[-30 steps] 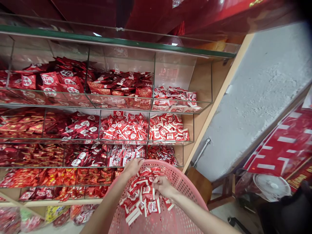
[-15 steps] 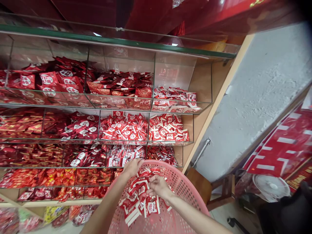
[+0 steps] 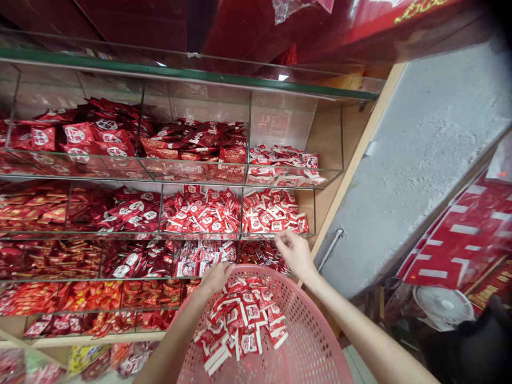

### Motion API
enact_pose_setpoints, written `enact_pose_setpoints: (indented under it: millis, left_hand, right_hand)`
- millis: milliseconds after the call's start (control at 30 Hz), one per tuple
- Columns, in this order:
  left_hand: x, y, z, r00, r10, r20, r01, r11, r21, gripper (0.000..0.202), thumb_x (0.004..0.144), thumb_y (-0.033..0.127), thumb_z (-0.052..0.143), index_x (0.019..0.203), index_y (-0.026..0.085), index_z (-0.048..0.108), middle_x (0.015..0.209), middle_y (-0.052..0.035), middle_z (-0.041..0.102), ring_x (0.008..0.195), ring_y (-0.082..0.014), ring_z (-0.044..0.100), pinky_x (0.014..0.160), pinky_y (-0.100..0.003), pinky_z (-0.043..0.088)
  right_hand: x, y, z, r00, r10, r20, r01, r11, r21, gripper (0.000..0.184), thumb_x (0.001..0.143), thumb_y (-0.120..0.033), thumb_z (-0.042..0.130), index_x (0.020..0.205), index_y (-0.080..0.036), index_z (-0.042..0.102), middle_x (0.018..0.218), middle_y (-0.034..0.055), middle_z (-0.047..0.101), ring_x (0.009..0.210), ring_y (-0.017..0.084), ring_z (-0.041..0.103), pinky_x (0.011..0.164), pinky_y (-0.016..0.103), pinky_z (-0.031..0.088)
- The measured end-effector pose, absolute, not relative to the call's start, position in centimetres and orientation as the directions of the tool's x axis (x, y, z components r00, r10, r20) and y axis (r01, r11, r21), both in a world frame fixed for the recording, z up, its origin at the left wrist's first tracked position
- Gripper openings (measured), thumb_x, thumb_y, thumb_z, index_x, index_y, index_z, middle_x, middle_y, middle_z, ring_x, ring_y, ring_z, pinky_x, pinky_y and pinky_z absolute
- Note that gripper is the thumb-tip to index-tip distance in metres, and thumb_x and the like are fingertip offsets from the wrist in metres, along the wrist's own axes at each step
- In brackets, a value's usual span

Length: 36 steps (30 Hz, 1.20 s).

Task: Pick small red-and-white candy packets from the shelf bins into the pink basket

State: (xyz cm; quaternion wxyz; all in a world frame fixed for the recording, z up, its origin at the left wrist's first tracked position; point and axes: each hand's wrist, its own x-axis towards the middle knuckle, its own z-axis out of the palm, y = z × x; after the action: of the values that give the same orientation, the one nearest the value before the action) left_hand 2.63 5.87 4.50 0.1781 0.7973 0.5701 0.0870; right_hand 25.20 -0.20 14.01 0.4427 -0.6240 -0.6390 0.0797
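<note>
A pink perforated plastic basket (image 3: pixel 316 325) is in front of me, holding a pile of small red-and-white packets (image 3: pixel 240 314). My left hand (image 3: pixel 216 277) is closed over its far left rim. Above the right side of the basket, my right hand (image 3: pixel 295 250) is raised at the front edge of a glass-fronted compartment. Its fingers are loosely curved and apart, and no packet shows in them. Similar red-and-white packets (image 3: pixel 272 210) fill that compartment, just behind my fingertips.
Tiered glass compartments (image 3: pixel 200 170) hold many red packets. A thick glass shelf edge (image 3: pixel 192 66) runs above them. On the right are a wooden side panel (image 3: pixel 344 170), a grey wall (image 3: pixel 424 149) and a white round fan-like object (image 3: pixel 443 304). Bagged goods (image 3: pixel 86 360) lie below left.
My right hand has left the packets in the basket and moved up and right to the shelf front. My left hand stays on the rim. The view has shifted slightly.
</note>
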Motion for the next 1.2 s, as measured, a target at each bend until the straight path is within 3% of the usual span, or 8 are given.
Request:
enact_pose_setpoints:
  millis: [100, 200, 267, 400, 533, 767, 1033, 1200]
  left_hand:
    - [2.6, 5.9, 4.5, 0.331, 0.942, -0.057, 0.880, -0.286, 0.378, 0.048, 0.085, 0.055, 0.021, 0.089, 0.024, 0.057, 0.087, -0.0039, 0.066, 0.078, -0.0189, 0.060, 0.062, -0.025, 0.038]
    - [2.6, 5.9, 4.5, 0.322, 0.945, -0.063, 0.881, -0.275, 0.385, 0.049, 0.085, 0.055, 0.021, 0.090, 0.024, 0.058, 0.089, -0.0040, 0.066, 0.081, -0.0194, 0.060, 0.065, -0.026, 0.039]
    - [2.6, 5.8, 4.5, 0.323, 0.944, -0.062, 0.877, -0.274, 0.395, 0.048, 0.085, 0.055, 0.021, 0.091, 0.024, 0.058, 0.091, -0.0042, 0.066, 0.083, -0.0192, 0.060, 0.066, -0.026, 0.039]
    - [2.6, 5.8, 4.5, 0.333, 0.942, -0.053, 0.874, -0.287, 0.393, 0.048, 0.085, 0.054, 0.021, 0.090, 0.023, 0.058, 0.090, -0.0048, 0.066, 0.084, -0.0193, 0.060, 0.067, -0.026, 0.039]
    - [2.6, 5.8, 4.4, 0.332, 0.942, -0.049, 0.874, -0.288, 0.392, 0.048, 0.085, 0.055, 0.021, 0.090, 0.024, 0.057, 0.089, -0.0043, 0.066, 0.082, -0.0192, 0.060, 0.066, -0.026, 0.038]
    - [2.5, 5.7, 4.5, 0.330, 0.942, -0.060, 0.871, -0.279, 0.403, 0.049, 0.085, 0.055, 0.022, 0.088, 0.023, 0.058, 0.090, -0.0042, 0.066, 0.079, -0.0175, 0.060, 0.064, -0.025, 0.038]
    - [2.5, 5.9, 4.2, 0.327, 0.944, -0.047, 0.867, -0.280, 0.413, 0.049, 0.084, 0.056, 0.022, 0.092, 0.024, 0.059, 0.090, -0.0039, 0.066, 0.081, -0.0182, 0.060, 0.066, -0.026, 0.039]
    - [2.4, 5.9, 4.2, 0.345, 0.937, -0.048, 0.865, -0.298, 0.405, 0.049, 0.085, 0.055, 0.021, 0.091, 0.024, 0.058, 0.090, -0.0043, 0.066, 0.080, -0.0182, 0.060, 0.066, -0.026, 0.039]
  right_hand:
    - [26.6, 1.7, 16.8, 0.246, 0.825, 0.509, 0.895, 0.009, -0.447, 0.024, 0.080, -0.034, 0.042, 0.094, -0.020, 0.054, 0.071, 0.0032, 0.063, 0.071, 0.018, 0.057, 0.063, 0.027, 0.036]
    - [26.9, 3.4, 17.8, 0.274, 0.874, 0.402, 0.947, -0.173, -0.271, 0.036, 0.077, -0.041, 0.048, 0.103, -0.016, 0.050, 0.083, 0.0113, 0.064, 0.090, 0.026, 0.055, 0.072, 0.034, 0.035]
    - [26.7, 4.3, 17.9, 0.294, 0.902, 0.315, 0.947, -0.231, -0.224, 0.042, 0.075, -0.044, 0.049, 0.105, -0.015, 0.049, 0.089, 0.0145, 0.063, 0.094, 0.029, 0.054, 0.076, 0.038, 0.035]
    - [26.4, 5.5, 18.0, 0.324, 0.924, 0.204, 0.928, -0.269, -0.257, 0.046, 0.073, -0.043, 0.053, 0.110, -0.016, 0.046, 0.098, 0.0136, 0.062, 0.095, 0.028, 0.055, 0.079, 0.040, 0.035]
    - [26.7, 6.2, 17.9, 0.349, 0.920, 0.179, 0.905, -0.282, -0.318, 0.053, 0.068, -0.043, 0.056, 0.114, -0.017, 0.045, 0.101, 0.0133, 0.061, 0.098, 0.029, 0.054, 0.077, 0.040, 0.036]
    - [27.0, 6.3, 17.2, 0.377, 0.900, 0.217, 0.874, -0.269, -0.404, 0.041, 0.068, -0.042, 0.056, 0.102, -0.020, 0.053, 0.093, 0.0090, 0.064, 0.094, 0.027, 0.056, 0.077, 0.039, 0.035]
    - [26.6, 6.1, 16.6, 0.381, 0.890, 0.252, 0.866, -0.248, -0.435, 0.030, 0.072, -0.037, 0.052, 0.097, -0.020, 0.052, 0.085, 0.0058, 0.064, 0.090, 0.024, 0.056, 0.082, 0.041, 0.030]
    - [27.1, 4.5, 17.3, 0.380, 0.831, 0.406, 0.873, -0.177, -0.454, 0.035, 0.075, -0.035, 0.050, 0.106, -0.019, 0.048, 0.090, 0.0092, 0.063, 0.092, 0.026, 0.053, 0.079, 0.039, 0.033]
